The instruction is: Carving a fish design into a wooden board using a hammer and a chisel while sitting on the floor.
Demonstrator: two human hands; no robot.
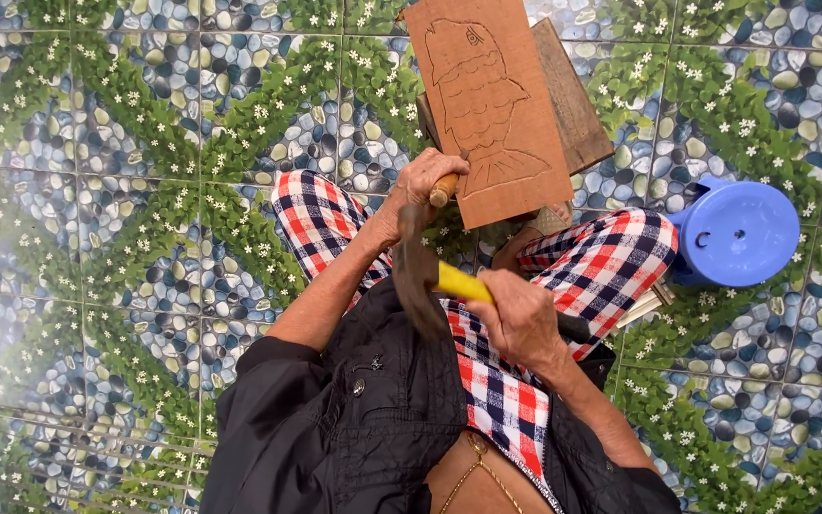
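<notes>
Head view, looking down at a seated person over a tiled floor (97, 190) printed with pebbles and leaves

Left hand (425, 186): fingers closed tight round the wooden handle of a chisel (442, 190); handle end shows just past the fingers, the blade tip is hidden, so contact point on the wood cannot be told

Right hand (520, 319): fingers wrapped fully round the yellow grip of a hammer (430, 281); dark head sits to the left of these fingers, just below the left hand, blurred

Wooden board (487, 105): just beyond the left fingers, tilted, leaning against a darker wooden block (573, 95) behind it, lower edge between the knees in checked red, white and blue trousers (611, 262)

Progress, judged from the board surface:
- 1 fish outline is laid out over the whole panel: head with eye at top, scale bands in the middle, tail at the bottom nearest the fingers
- lines read as shallow grooves or drawn marks; I cannot tell which
- no ground cut away round the figure, no rounding of the body visible
- so outline stage only, relief work all left, by my estimate early

Blue plastic stool (734, 233) stands well to the right of the right fingers, untouched
</notes>
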